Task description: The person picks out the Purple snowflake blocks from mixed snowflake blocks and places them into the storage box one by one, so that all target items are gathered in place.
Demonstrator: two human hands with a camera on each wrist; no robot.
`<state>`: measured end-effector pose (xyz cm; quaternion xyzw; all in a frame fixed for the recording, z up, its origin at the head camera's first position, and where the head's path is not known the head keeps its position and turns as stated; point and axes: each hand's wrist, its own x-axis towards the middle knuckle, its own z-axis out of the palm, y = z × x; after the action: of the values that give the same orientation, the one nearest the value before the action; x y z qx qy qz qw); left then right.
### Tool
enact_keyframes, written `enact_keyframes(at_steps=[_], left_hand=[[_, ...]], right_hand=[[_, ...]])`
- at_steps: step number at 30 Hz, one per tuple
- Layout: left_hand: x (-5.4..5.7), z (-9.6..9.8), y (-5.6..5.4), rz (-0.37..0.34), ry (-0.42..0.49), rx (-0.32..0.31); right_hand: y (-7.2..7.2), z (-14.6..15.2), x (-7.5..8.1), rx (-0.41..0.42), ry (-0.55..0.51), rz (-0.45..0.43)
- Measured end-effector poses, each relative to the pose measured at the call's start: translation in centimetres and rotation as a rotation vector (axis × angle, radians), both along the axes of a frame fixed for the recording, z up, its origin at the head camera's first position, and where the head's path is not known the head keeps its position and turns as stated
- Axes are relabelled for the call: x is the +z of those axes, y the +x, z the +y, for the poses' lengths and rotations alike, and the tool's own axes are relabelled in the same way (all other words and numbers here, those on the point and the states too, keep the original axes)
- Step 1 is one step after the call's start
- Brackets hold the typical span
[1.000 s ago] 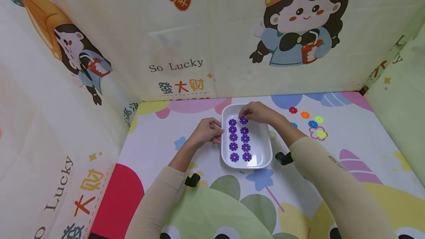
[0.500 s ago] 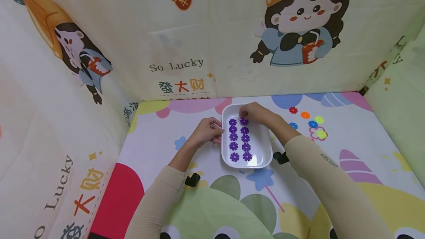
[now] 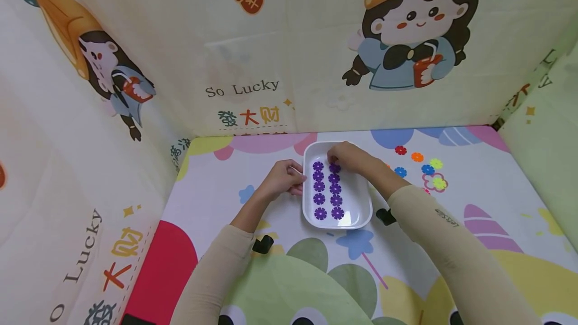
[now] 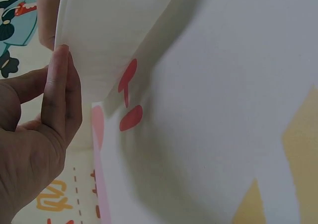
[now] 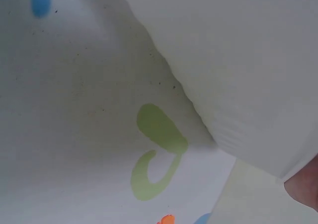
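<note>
A white tray point(image 3: 354, 199) lies on the table, with purple snowflake building discs point(image 3: 319, 198) in two lengthwise columns. My right hand point(image 3: 349, 157) reaches over its far end, fingers bent down onto the far disc point(image 3: 334, 168) of the right column, partly covering it. The right wrist view mostly shows the tray's outer wall point(image 5: 248, 75), with a bit of a finger at its rim. Beside the left rim, my left hand point(image 3: 282, 178) touches the tray. In the left wrist view its fairly straight fingers point(image 4: 55, 85) rest against the tray's outer side point(image 4: 99, 40).
Right of the tray lie loose snowflake discs: a red one point(image 3: 400, 150), an orange one point(image 3: 417, 157), blue ones point(image 3: 427, 169) and yellow ones point(image 3: 436, 163). A printed cloth point(image 3: 203, 184) covers the table. Patterned curtains point(image 3: 316, 54) enclose the back and sides.
The right hand has moved slightly toward the near side, bringing the far purple disc closer to the disc below it in the right column. The left hand and tray stay put.
</note>
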<state>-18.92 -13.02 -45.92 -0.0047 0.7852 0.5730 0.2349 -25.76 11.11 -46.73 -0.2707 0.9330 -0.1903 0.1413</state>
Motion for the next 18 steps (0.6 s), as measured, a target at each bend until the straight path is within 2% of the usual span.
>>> enact_keyframes(at_steps=[6,13,18], left_hand=[[0.01,-0.03,0.02,-0.001,-0.006,0.010],[-0.10,-0.01,-0.02,-0.003,0.000,0.010],[-0.22,-0.06,-0.13,0.001,-0.007,0.008]], right_hand=[[0.00,-0.03,-0.45,0.001,0.009,0.041],[-0.04,0.08,-0.45,-0.003,-0.008,0.030],[0.18,0.34,0.09,0.011,-0.063,0.019]])
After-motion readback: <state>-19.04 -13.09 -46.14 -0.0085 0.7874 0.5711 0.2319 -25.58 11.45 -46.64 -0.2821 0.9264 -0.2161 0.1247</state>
